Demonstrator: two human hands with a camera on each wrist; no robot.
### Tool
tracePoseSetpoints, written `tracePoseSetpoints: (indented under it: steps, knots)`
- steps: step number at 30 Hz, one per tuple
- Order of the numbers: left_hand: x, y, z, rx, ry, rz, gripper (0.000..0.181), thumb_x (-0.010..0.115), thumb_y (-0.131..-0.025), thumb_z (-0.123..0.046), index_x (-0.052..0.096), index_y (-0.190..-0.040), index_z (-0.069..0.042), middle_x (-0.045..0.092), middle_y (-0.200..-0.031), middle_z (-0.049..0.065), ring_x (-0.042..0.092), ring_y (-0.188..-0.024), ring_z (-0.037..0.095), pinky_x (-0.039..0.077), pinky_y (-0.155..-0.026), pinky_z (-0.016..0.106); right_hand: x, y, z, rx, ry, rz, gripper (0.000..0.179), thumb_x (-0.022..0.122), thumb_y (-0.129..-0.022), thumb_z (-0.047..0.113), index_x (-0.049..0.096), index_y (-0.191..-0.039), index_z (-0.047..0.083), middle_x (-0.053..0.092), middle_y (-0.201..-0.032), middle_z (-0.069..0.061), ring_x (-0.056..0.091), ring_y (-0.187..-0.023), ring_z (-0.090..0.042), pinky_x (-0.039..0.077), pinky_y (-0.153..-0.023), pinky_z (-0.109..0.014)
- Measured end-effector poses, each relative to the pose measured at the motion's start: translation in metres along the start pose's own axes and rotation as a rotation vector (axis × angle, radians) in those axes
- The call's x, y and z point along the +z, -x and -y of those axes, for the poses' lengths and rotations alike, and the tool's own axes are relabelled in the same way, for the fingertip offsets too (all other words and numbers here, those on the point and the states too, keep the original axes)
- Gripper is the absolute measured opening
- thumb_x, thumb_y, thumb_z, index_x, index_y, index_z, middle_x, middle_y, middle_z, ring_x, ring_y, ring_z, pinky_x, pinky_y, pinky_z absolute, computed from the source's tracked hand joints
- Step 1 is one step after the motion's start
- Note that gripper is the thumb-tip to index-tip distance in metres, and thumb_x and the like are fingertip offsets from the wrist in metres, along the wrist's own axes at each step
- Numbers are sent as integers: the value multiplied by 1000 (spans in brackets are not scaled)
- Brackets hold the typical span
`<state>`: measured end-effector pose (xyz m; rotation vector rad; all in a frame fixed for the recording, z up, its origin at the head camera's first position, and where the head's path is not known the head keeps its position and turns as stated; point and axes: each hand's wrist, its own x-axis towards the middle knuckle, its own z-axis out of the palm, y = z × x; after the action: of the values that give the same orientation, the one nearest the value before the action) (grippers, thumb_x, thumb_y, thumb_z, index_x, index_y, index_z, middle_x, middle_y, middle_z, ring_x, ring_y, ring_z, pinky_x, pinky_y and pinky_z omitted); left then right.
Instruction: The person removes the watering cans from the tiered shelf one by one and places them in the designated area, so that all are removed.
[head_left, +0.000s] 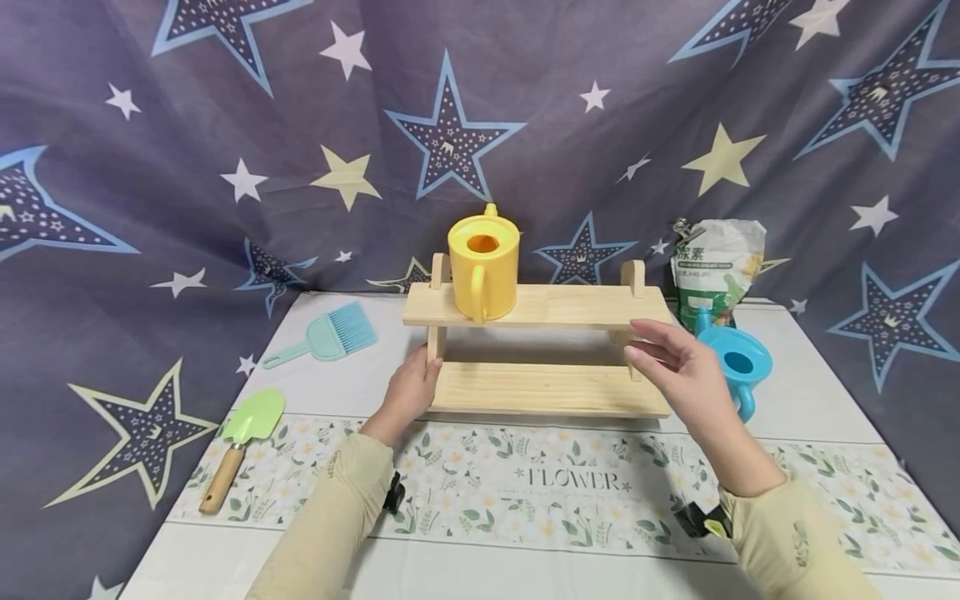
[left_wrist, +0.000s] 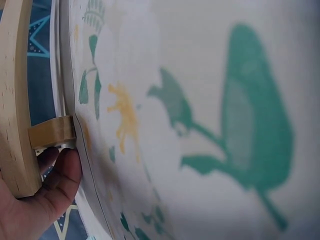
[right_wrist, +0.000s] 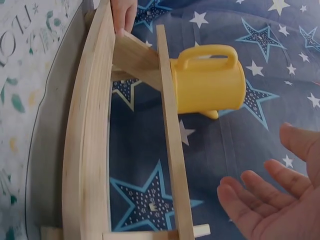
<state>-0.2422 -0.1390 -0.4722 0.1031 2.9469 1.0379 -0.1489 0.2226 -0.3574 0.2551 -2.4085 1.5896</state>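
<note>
A two-tier wooden shelf (head_left: 540, 387) stands on the table, also seen from its right end in the right wrist view. My left hand (head_left: 411, 387) grips its left upright; in the left wrist view the fingers (left_wrist: 67, 172) curl by the wood. On the upper board sits a yellow watering can (head_left: 486, 265), handle toward me. Beside the shelf's right end, my right hand (head_left: 686, 367) is raised with relaxed fingers and holds nothing. Just behind that hand stands a blue watering can (head_left: 750, 354), partly hidden by it.
A clipped white-and-green bag (head_left: 720, 267) stands at the back right. At the left lie a light-blue dustpan with a small brush (head_left: 330, 333) and a green trowel (head_left: 255, 414) with a wooden handle. A starry curtain (head_left: 525, 108) hangs behind the floral-banded table cover (head_left: 570, 508).
</note>
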Motion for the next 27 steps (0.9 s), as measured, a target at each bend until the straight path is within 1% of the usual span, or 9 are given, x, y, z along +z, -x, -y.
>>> tracePoseSetpoints:
  steps: [4, 9, 16, 18, 22, 27]
  knots:
    - [0, 0, -1, 0, 0, -6, 49, 37, -106, -30, 39, -144, 1, 54, -127, 19, 57, -114, 34, 45, -97, 50, 10, -7, 1, 12, -43, 29, 46, 67, -95, 24, 57, -133, 1, 60, -129, -17, 61, -105, -2, 51, -83, -15]
    - [0, 1, 0, 0, -7, -3, 49, 36, -107, -31, 39, -144, 1, 55, -126, 18, 57, -113, 33, 46, -97, 50, 23, -18, 2, -9, -97, 72, 46, 68, -94, 23, 57, -132, 0, 60, -130, -19, 63, -106, -7, 51, -85, -17]
    - [0, 0, 1, 17, -14, 0, 48, 37, -107, -30, 40, -143, 2, 55, -123, 19, 58, -110, 33, 47, -95, 49, 47, -31, 10, -42, -158, 113, 42, 70, -93, 18, 59, -129, 0, 61, -127, -22, 63, -111, -24, 53, -85, -21]
    - [0, 0, 1, 23, -16, -3, 48, 37, -107, -29, 40, -143, 3, 56, -123, 19, 58, -109, 34, 47, -94, 50, 55, -34, 12, -39, -155, 123, 42, 71, -92, 18, 60, -129, 0, 61, -127, -21, 63, -111, -27, 53, -85, -21]
    - [0, 0, 2, 22, -16, -13, 47, 37, -107, -28, 41, -142, 2, 56, -121, 18, 58, -108, 33, 47, -94, 49, 69, -39, 17, -36, -167, 136, 42, 72, -91, 18, 61, -128, 1, 62, -127, -18, 63, -112, -28, 53, -86, -23]
    - [0, 0, 2, 35, -9, -32, 44, 39, -107, -27, 44, -139, 3, 57, -116, 18, 59, -103, 32, 48, -90, 48, 83, -44, 23, -50, -193, 148, 39, 73, -90, 16, 63, -126, 1, 64, -125, -15, 64, -111, -27, 54, -87, -27]
